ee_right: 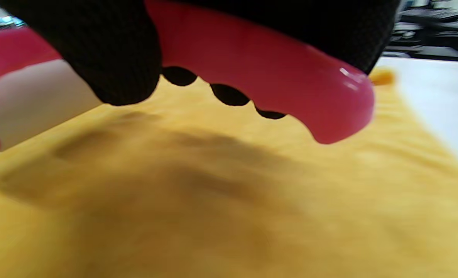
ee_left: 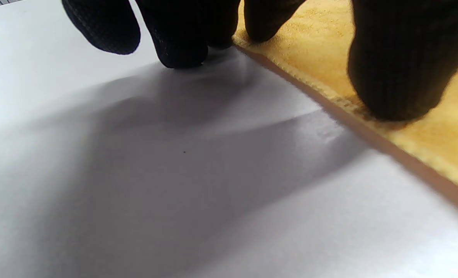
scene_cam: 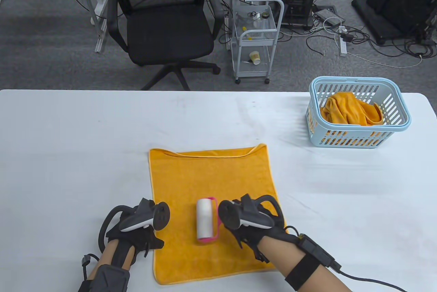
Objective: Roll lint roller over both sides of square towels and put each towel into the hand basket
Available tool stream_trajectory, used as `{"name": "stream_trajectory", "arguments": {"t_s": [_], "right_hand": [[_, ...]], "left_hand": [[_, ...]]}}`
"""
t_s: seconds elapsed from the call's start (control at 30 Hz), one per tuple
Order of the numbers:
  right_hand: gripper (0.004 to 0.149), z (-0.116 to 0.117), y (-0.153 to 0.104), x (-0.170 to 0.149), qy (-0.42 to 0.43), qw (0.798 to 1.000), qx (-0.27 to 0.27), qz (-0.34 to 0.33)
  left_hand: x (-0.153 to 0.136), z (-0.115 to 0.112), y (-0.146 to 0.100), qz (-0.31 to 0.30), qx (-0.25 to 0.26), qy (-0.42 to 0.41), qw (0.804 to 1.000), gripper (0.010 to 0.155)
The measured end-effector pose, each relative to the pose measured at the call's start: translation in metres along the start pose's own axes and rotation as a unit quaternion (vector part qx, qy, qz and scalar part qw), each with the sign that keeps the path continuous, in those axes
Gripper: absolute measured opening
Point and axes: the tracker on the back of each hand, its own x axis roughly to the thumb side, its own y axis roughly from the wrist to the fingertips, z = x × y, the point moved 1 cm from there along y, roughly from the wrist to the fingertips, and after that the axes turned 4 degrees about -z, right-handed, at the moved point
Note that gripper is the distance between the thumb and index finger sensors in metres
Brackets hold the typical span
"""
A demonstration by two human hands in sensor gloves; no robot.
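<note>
Gripping pink lint roller [scene_cam: 207, 219] on flat orange towel [scene_cam: 211, 183], right hand [scene_cam: 254, 225], left hand [scene_cam: 138, 232] fingertips pressing towel edge, white table [scene_cam: 68, 155], blue hand basket [scene_cam: 358, 114] holding second towel [scene_cam: 351, 109], office chair [scene_cam: 160, 26], carpet.

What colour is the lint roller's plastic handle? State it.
Pink; the glossy plastic handle shows best in the right wrist view, gripped by the right hand.

Table view: bright, even light, sharp focus.
Left wrist view: a soft shadow is cast on the table [ee_left: 174, 173].
Right wrist view: strongly blurred; glare is seen on the pink handle [ee_right: 290, 77].
</note>
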Motion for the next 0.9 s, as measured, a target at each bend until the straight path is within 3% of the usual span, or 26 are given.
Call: {"name": "stream_trajectory", "arguments": {"t_s": [0.13,0.23,0.37,0.43,0.6,0.7,0.77,0.9], "right_hand": [[0.057,0.015,0.010,0.028,-0.034,0.999,0.020,-0.028],[0.056,0.013,0.007,0.018,-0.030,0.999,0.028,-0.022],[0.057,0.006,-0.007,-0.023,-0.063,0.992,0.099,0.034],[0.056,0.000,-0.022,-0.059,-0.100,0.981,0.141,0.089],[0.055,-0.002,-0.043,-0.114,-0.130,0.959,0.188,0.170],[0.054,-0.010,-0.042,-0.119,-0.118,0.961,0.181,0.170],[0.053,-0.017,-0.033,-0.112,-0.093,0.974,0.135,0.155],[0.054,-0.022,0.008,-0.075,-0.023,0.992,0.057,0.112]], "left_hand": [[0.000,0.000,0.000,-0.001,0.000,-0.001,1.000,0.096],[0.000,0.000,0.000,-0.001,0.001,-0.001,1.000,0.096],[0.000,0.000,0.000,0.000,0.000,0.001,1.000,0.096],[0.000,0.000,0.000,0.000,0.000,0.001,1.000,0.096],[0.000,0.000,0.000,0.000,0.000,0.003,1.000,0.096],[0.000,0.000,0.000,0.000,0.000,0.003,1.000,0.096],[0.000,0.000,0.000,0.000,0.000,0.003,1.000,0.096],[0.000,0.000,0.000,-0.001,0.000,0.001,1.000,0.096]]}}
